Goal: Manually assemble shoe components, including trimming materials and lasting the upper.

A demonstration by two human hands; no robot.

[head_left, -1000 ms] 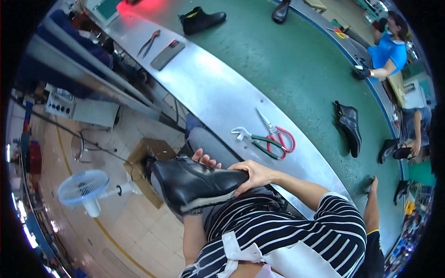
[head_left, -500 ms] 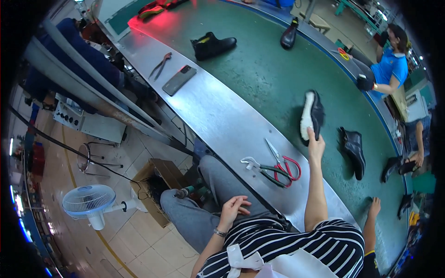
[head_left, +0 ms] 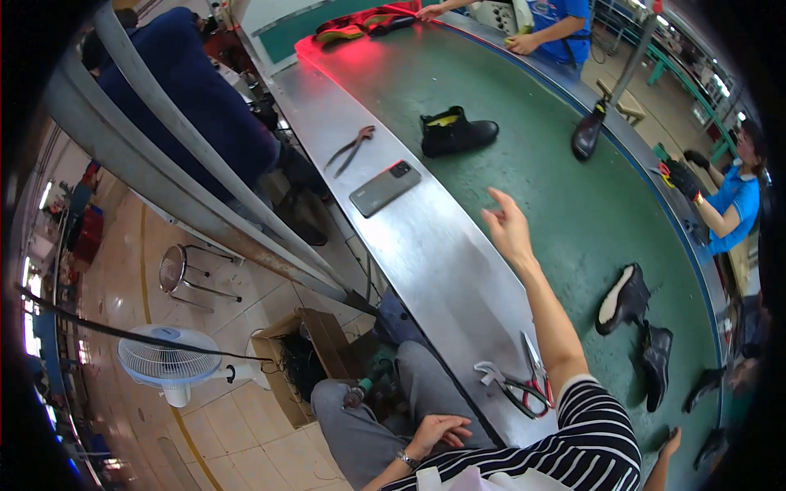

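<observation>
The right hand (head_left: 508, 225) is open and empty, fingers spread, raised over the green conveyor belt (head_left: 573, 188). The left hand (head_left: 438, 431) rests loosely curled on the lap, holding nothing. Nearest ahead stands a black ankle boot (head_left: 455, 132). A grey smartphone (head_left: 384, 187) and pliers (head_left: 350, 149) lie on the steel ledge (head_left: 426, 245); red-handled scissors (head_left: 528, 383) lie beside the right forearm.

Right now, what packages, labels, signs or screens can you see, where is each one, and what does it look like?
Phone: flat on the steel bench beside the pliers, a dark grey rectangle lying back up, so no screen shows.
Cardboard box: on the tiled floor under the bench, brown, open at the top.
No signs or labels are clear enough to tell.
</observation>
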